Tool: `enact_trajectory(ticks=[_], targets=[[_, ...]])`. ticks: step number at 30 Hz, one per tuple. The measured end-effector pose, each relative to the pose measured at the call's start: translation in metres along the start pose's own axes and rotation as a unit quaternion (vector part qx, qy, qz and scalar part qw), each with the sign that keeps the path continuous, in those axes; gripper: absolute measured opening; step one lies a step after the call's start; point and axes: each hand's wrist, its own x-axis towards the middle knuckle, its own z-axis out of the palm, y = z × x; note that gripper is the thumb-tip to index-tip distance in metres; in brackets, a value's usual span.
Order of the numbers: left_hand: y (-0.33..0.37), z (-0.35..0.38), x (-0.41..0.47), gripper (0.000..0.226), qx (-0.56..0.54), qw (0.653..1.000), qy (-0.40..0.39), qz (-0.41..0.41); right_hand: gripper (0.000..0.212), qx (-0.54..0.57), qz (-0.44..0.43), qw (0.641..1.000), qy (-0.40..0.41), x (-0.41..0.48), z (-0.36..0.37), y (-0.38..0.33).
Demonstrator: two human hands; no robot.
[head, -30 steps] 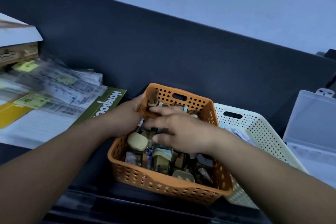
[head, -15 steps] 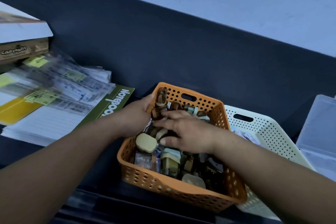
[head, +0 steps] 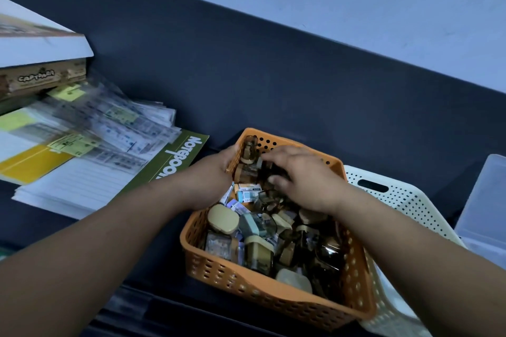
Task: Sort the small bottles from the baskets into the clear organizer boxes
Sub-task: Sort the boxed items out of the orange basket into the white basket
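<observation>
Our left hand (head: 216,172) grips the perforated orange plastic basket (head: 273,295) at its 11 o'clock corner, steadying it; right hand (head: 301,178) clasps small amber bottles (head: 246,172).

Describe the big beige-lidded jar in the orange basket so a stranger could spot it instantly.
Start at the orange basket in front of the person. Look along its left wall, nearer than the left hand. The jar shows a broad, rounded-square beige lid facing up, larger than neighbouring caps.
</observation>
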Motion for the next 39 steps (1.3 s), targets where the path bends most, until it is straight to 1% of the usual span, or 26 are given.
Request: enact_trajectory(ticks=[1,3,5,8,10,12,13,15,16,17,18,20,26,31,34,36,39], targets=[[-0.001,0.000,0.000,0.068,0.002,1.000,0.002,-0.001,0.050,0.032,-0.022,0.999,-0.018,0.000,0.002,-0.007],[-0.002,0.000,0.001,0.069,0.005,1.000,0.006,-0.004,0.047,0.024,-0.047,0.997,-0.064,0.002,0.007,-0.015],[-0.002,0.000,0.001,0.070,0.011,1.000,0.004,-0.002,0.039,-0.007,-0.042,0.994,-0.098,0.003,0.009,-0.016],[-0.002,0.000,0.001,0.071,0.011,1.000,-0.004,0.002,0.026,-0.024,-0.022,0.991,-0.129,0.002,0.003,-0.012],[-0.001,-0.001,0.001,0.071,0.009,1.000,-0.008,-0.003,0.018,-0.040,-0.011,0.991,-0.131,0.000,-0.003,-0.010],[-0.001,-0.001,0.000,0.071,0.003,1.000,-0.007,-0.004,0.009,-0.064,-0.004,0.992,-0.112,0.000,-0.009,-0.009],[0.000,-0.001,-0.001,0.071,0.001,1.000,-0.005,-0.005,0.008,-0.082,-0.005,0.991,-0.106,0.001,-0.011,-0.012],[0.001,0.000,-0.002,0.072,0.003,1.000,0.002,-0.005,0.019,-0.107,-0.022,0.988,-0.106,0.004,-0.010,-0.021],[0.001,0.000,-0.002,0.072,0.004,1.000,0.006,-0.006,0.020,-0.098,-0.033,0.988,-0.113,0.007,-0.008,-0.026],[0.001,0.000,-0.002,0.073,0.003,1.000,0.007,-0.009,0.015,-0.072,-0.040,0.989,-0.122,0.010,-0.005,-0.030],[0.001,0.000,-0.002,0.073,0.000,1.000,0.007,-0.010,0.014,-0.047,-0.036,0.989,-0.137,0.013,-0.001,-0.035],[0.000,0.000,-0.001,0.074,-0.008,1.000,0.006,-0.015,0.025,-0.022,-0.028,0.987,-0.154,0.018,0.005,-0.039],[-0.001,0.001,0.002,0.071,-0.018,1.000,-0.002,-0.012,0.030,-0.084,-0.062,0.981,-0.166,0.032,0.021,-0.045],[-0.002,0.001,0.003,0.072,-0.012,1.000,0.004,-0.009,0.038,-0.104,-0.057,0.980,-0.160,0.040,0.022,-0.050],[-0.003,0.002,0.004,0.073,-0.008,1.000,0.006,-0.009,0.035,-0.099,-0.068,0.979,-0.168,0.040,0.020,-0.048],[-0.004,0.002,0.005,0.073,-0.011,1.000,0.005,-0.010,0.028,-0.096,-0.075,0.977,-0.172,0.037,0.019,-0.045],[-0.005,0.002,0.005,0.073,-0.019,1.000,0.001,-0.015,0.017,-0.077,-0.085,0.981,-0.154,0.031,0.017,-0.040]])
